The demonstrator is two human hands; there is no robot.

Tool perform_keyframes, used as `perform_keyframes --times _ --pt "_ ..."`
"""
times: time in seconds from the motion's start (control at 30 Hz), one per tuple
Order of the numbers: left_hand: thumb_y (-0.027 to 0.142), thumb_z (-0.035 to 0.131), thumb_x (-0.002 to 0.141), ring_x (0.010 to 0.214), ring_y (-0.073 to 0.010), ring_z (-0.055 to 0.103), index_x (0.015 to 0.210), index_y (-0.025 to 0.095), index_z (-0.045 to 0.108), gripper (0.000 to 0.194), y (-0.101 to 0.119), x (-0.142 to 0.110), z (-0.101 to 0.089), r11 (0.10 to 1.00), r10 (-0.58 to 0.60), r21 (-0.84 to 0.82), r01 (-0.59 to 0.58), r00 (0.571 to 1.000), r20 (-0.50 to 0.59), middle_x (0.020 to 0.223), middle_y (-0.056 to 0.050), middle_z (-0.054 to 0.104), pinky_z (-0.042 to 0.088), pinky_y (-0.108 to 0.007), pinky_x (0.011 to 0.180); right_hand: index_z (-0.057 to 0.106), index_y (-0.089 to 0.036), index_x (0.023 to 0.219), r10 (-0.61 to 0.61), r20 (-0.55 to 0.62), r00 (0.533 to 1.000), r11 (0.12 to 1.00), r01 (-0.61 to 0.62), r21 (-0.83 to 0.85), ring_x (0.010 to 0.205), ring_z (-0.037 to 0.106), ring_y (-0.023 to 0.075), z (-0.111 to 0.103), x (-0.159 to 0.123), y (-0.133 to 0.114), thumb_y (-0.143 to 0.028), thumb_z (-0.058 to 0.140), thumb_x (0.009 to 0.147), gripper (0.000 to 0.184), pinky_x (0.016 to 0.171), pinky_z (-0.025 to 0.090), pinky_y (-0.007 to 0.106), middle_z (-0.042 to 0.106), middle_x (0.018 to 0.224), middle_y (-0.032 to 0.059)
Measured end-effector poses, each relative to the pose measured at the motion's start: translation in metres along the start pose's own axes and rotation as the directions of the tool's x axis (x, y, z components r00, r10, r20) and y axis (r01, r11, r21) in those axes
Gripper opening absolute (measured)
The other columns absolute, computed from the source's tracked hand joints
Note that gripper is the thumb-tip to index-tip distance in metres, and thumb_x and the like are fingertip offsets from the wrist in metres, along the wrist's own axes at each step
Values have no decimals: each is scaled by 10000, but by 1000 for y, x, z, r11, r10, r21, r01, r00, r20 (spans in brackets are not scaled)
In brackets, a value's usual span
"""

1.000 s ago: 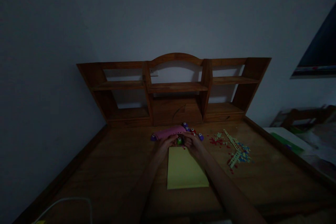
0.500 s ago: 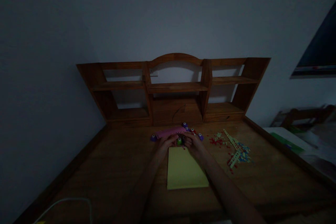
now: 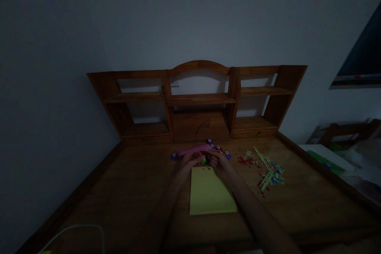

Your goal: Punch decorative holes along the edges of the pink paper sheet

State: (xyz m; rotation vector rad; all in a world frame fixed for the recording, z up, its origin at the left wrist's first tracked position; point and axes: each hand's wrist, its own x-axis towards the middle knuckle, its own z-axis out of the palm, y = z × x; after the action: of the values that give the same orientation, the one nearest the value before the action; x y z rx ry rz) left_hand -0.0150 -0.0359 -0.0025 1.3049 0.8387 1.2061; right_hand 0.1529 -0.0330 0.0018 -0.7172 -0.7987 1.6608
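Observation:
My left hand (image 3: 189,161) is closed in a pinch in front of a pink piece (image 3: 190,150) with a row of small holes along it. My right hand (image 3: 219,159) is closed too, its fingertips at the pink piece's right end. Dim light and the fingers hide what either hand grips. Between the hands, partly covered, sits a small green piece (image 3: 204,160) with an eye-like white spot. Similar purple pieces lie about: one (image 3: 174,156) at the left, one (image 3: 227,154) beside my right hand, others behind. Below my hands lies a yellow board (image 3: 210,192), tiny red bits near its top edge.
Right of my hands, yellow perforated strips (image 3: 266,180) lie among scattered red bits (image 3: 245,160) and blue bits (image 3: 277,176). A wooden shelf unit (image 3: 201,99) stands along the desk's back. A white cable (image 3: 80,226) curves at lower left. Raised rims edge the desk's sides.
My left fingers have shifted slightly and cover more of the green piece. More red bits show near the yellow board's top edge. My right hand has barely moved.

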Motion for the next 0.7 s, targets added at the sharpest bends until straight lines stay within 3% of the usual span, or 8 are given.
perform_keyframes --times 0.4,0.7 --pt "425 787 705 651 -137 551 800 142 665 322 -2 1 -2 1000 -25 -1 25 999 24 748 -20 626 397 -235 616 547 -181 637 26 -30 999 998 -24 62 421 143 35 2 -1 -1 -278 855 601 325 397 128 228 247 450 -135" --pt "519 749 730 644 -133 559 829 124 683 412 -12 3 -4 997 -38 -64 38 999 -7 729 -25 625 412 -242 614 535 -180 623 22 -80 997 997 -16 70 422 171 31 2 0 0 -249 856 584 331 400 134 224 327 464 -119"
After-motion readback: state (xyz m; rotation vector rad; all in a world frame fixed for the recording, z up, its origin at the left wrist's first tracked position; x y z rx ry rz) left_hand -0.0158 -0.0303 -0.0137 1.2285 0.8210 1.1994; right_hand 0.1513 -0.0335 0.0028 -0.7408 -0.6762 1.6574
